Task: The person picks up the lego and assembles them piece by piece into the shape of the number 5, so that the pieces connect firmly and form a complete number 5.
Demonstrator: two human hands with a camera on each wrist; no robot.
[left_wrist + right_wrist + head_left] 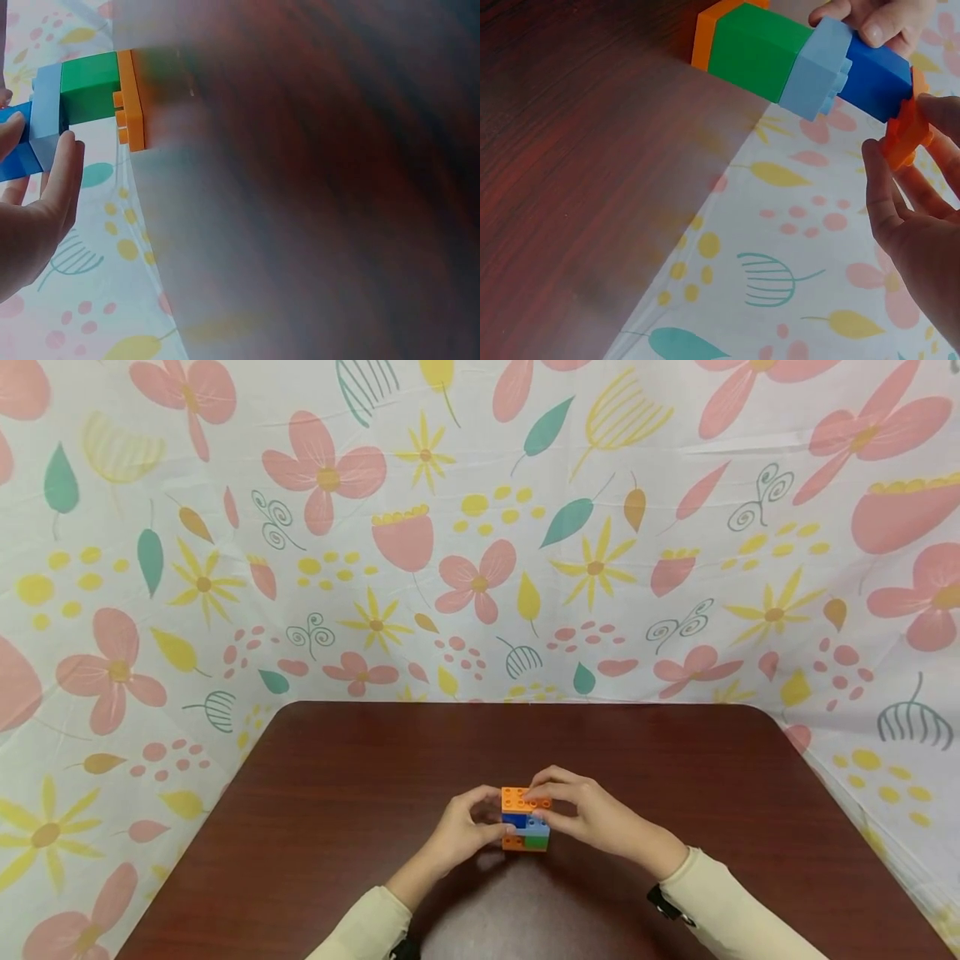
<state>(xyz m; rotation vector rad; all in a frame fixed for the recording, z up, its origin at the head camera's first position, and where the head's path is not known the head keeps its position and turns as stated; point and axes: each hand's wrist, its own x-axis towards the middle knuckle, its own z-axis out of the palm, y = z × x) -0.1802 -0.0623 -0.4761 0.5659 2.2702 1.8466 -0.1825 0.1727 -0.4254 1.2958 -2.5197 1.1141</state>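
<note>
A small tower of toy building bricks stands on the table between both hands. At its foot is an orange base plate, then a green brick, a light blue brick and a dark blue brick. A thin orange brick tops the tower; in the right wrist view this top brick looks slightly tilted. The left hand holds the tower from the left, around the blue bricks. From the right, the right hand pinches the orange top brick between thumb and fingers.
The dark brown wooden table has rounded far corners. Behind it and along its sides hangs a white cloth printed with flowers and leaves. Cream sleeves cover the forearms, with a black strap at the right wrist.
</note>
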